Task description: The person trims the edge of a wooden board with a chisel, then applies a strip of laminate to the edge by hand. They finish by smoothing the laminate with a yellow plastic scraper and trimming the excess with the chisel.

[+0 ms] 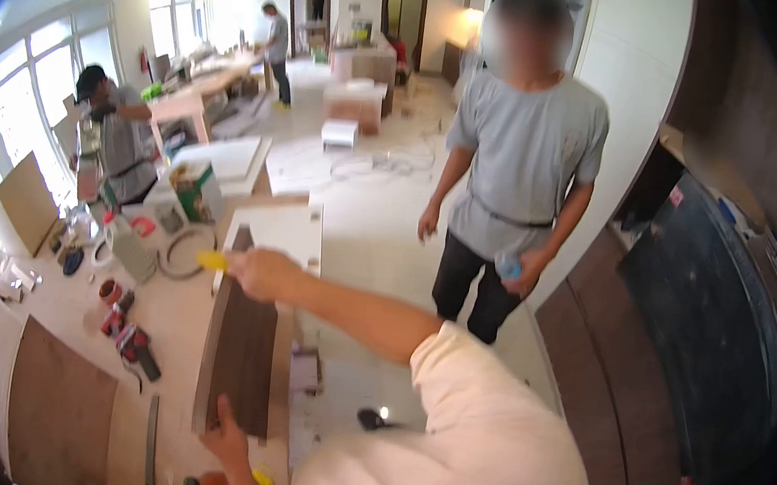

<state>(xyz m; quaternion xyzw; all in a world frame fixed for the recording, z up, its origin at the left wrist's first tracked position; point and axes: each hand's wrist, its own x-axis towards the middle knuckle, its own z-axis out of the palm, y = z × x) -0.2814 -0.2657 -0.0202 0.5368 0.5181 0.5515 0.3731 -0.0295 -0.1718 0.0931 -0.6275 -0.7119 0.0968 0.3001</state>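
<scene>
My right hand is closed around a small yellow object whose kind I cannot make out; its end sticks out to the left. The hand is over the far part of a long dark brown wood-grain board on the workbench. At the board's near end, my left hand touches it with fingers stretched out. By my left forearm lies a tool with an orange-red handle and dark tip, partly hidden. A red and black power tool and a long thin strip lie left of the board.
A pale jug, a coiled band and a green-white box stand farther along the bench. A person in grey stands close on the right, bottle in hand. Two others work behind. Cables cross the floor.
</scene>
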